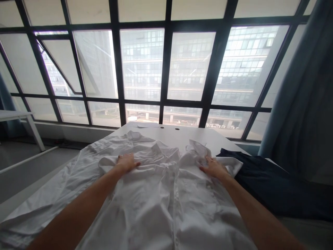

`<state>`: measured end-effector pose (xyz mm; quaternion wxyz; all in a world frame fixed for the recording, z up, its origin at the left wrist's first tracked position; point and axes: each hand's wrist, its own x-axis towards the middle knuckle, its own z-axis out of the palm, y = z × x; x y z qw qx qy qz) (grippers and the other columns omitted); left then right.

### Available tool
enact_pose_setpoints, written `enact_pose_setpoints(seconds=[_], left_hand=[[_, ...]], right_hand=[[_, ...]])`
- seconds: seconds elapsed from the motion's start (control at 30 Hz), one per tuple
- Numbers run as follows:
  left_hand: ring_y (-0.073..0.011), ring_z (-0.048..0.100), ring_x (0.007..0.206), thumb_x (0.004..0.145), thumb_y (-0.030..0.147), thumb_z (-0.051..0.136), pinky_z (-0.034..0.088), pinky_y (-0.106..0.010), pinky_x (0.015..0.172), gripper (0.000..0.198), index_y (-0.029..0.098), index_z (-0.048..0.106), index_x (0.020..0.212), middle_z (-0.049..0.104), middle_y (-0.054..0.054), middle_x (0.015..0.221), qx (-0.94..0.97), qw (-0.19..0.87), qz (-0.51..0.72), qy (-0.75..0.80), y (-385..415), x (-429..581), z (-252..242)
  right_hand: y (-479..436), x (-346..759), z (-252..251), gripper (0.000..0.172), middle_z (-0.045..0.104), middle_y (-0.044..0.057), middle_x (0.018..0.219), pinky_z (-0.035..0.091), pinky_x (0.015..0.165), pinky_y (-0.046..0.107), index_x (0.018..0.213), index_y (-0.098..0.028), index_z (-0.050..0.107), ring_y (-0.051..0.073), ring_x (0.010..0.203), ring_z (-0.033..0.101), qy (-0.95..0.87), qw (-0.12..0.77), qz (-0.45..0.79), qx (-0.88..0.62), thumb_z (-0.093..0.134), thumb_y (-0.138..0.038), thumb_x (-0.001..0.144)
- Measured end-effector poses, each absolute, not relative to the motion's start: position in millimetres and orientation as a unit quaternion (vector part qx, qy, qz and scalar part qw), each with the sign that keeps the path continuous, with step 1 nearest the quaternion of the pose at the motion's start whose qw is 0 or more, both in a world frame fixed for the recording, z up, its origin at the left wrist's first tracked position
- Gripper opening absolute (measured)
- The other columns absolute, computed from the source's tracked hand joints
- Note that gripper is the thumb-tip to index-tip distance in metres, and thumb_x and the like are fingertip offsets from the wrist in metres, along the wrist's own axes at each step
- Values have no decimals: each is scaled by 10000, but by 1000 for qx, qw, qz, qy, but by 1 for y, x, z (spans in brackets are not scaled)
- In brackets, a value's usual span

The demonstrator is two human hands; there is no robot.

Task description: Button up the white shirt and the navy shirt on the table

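White button-front shirt (145, 198) | placket (174, 201) running lengthwise between left hand (127, 161) and right hand (215, 168) | fingers (208, 160) touching fabric; grasp: cannot tell

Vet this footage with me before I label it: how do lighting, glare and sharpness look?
Head view: the windows glare, hazing what lies outside; the white garment is backlit, its detail soft; at right, the curtain and dark blue garment sink into shadow.
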<state>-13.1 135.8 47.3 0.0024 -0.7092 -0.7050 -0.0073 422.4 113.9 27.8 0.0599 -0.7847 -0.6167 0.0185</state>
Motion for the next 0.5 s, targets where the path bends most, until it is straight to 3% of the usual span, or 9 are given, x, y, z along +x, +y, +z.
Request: enact_pose_setpoints(seconds=[0.07, 0.17, 0.23, 0.4, 0.5], left_hand=[[-358, 546, 1223, 902, 461, 556, 378, -504, 1006, 455, 137, 604, 1218, 608, -205, 1299, -732, 16, -6, -681, 136, -17, 48], [-313, 622, 1099, 924, 320, 548, 424, -434, 950, 235, 155, 652, 1056, 675, -147, 1155, -770, 69, -57, -632, 127, -18, 60], [-284, 650, 1002, 944, 307, 535, 452, -389, 889, 194, 154, 647, 979, 685, -122, 1051, -791, 114, -115, -590, 117, -22, 76], [-222, 638, 838, 993, 367, 462, 471, -314, 712, 254, 155, 602, 995, 641, -88, 965, -821, 220, -223, -477, 86, -40, 117], [-182, 603, 735, 1006, 301, 393, 454, -287, 635, 239, 174, 596, 1002, 615, -57, 882, -830, 312, -255, -385, 64, -54, 136]], right_hand=[[117, 436, 26, 675, 452, 237, 1403, 436, 962, 466, 1476, -120, 419, 380, 1226, 500, -612, 57, 26, -788, 587, -518, 957], [112, 443, 27, 333, 619, 169, 1199, 446, 934, 462, 1244, -154, 603, 337, 1122, 580, -619, 38, 42, -783, 523, -377, 1010], [103, 442, 30, 220, 658, 150, 1092, 456, 905, 448, 1085, -163, 655, 316, 1050, 615, -624, 23, 53, -779, 489, -292, 1022], [79, 433, 36, 230, 651, 206, 1064, 454, 863, 428, 1060, -103, 630, 333, 1019, 626, -633, 18, 23, -774, 437, -224, 1025], [65, 427, 46, 263, 650, 225, 991, 462, 822, 419, 1100, -61, 582, 338, 966, 639, -610, 90, -34, -787, 376, -203, 1018]])
